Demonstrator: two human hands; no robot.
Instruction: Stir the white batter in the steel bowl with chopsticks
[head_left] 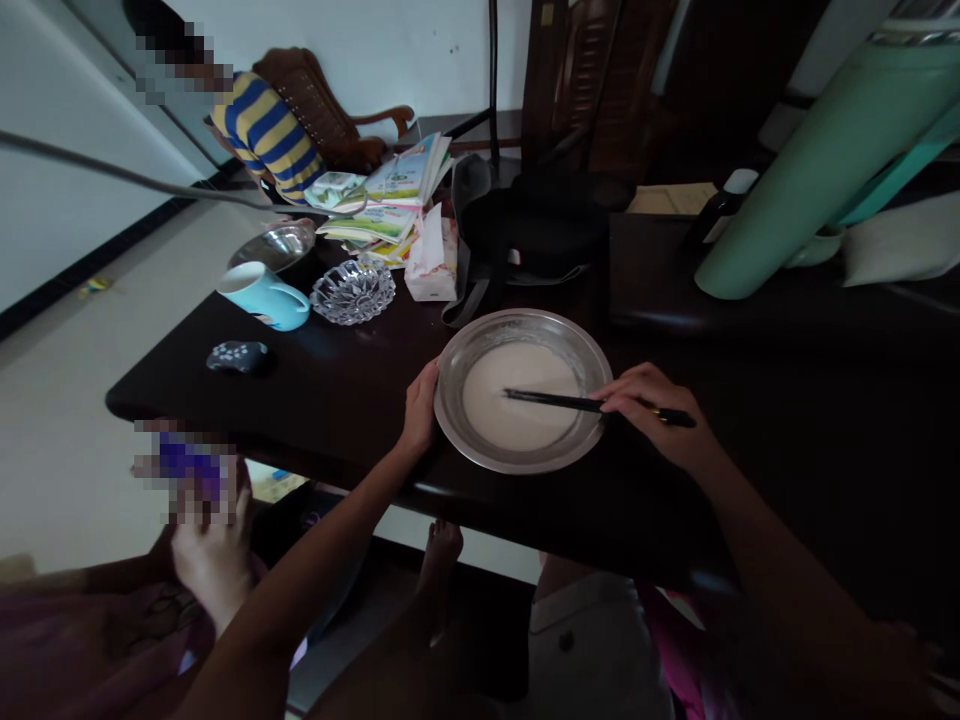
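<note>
A round metal bowl point(454, 425) stands on the dark wooden table in front of me, with a pale, milky batter point(517, 425) in it. My left hand point(420, 405) grips the bowl's left rim; its fingertips are partly hidden by the rim. In my right hand point(656, 410) is a pair of black chopsticks point(555, 400), pinched near the thick ends above the bowl's right rim. Their tips dip into the batter near its middle.
Left on the table point(337, 390) are a game controller point(237, 356), blue mug point(266, 297), glass dish point(352, 292), tissue box point(433, 265) and books point(394, 205). A black bag point(532, 235) lies behind the bowl, a green flask point(825, 150) right. Two other people are at left.
</note>
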